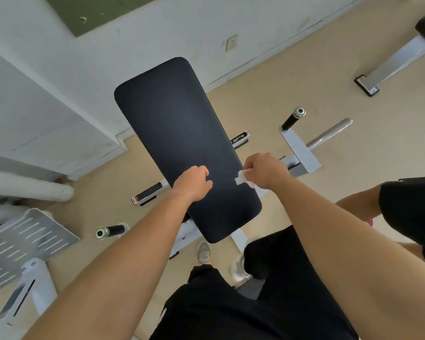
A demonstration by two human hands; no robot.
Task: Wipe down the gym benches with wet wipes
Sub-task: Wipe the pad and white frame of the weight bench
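Head view: one long black padded bench pad (177, 133) runs away from me. My right hand (265, 171) pinches one crumpled white wet wipe (243, 179) at its right edge. My left hand (194, 182), fingers curled and holding nothing, rests near its left edge. Beige floor (353, 168) shows on both sides.

You've got one readable bit here: "BRTW". It's on a black label (239, 138) under the bench (177, 133).
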